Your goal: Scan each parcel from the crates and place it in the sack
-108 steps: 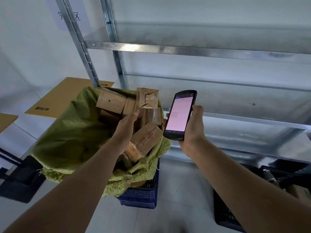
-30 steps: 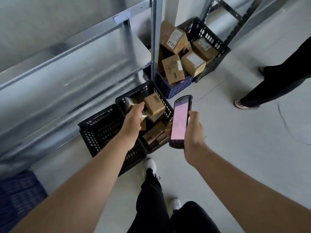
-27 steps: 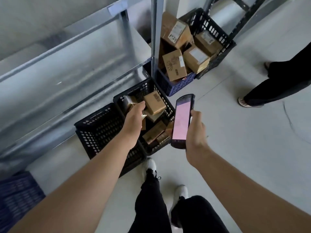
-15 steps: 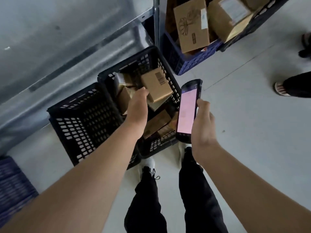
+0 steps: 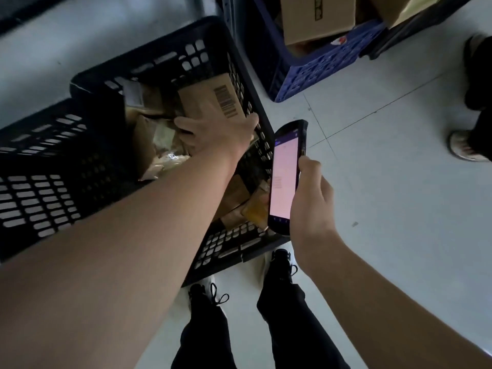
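barcoded brown parcel (image 5: pixel 213 102) in black crate (image 5: pixel 165 54)

— Anything legible from where you stand?
— Just a barcode (image 5: pixel 225 105) printed on the parcel (image 5: pixel 205 107) in the black crate (image 5: pixel 159 46); I can't make out any digits.
— The scanner (image 5: pixel 286 177)?
— Pink screen (image 5: pixel 283 166), a few blurred lines. The dark print on the box (image 5: pixel 306 25) in the blue crate (image 5: pixel 319 67) is smeared too.

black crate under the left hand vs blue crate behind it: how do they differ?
The black crate holds small parcels below its rim; blue crate holds bigger cartons rising above its rim. In the black crate the left hand grips a barcoded parcel; nothing touches the blue crate. Both: perforated plastic.
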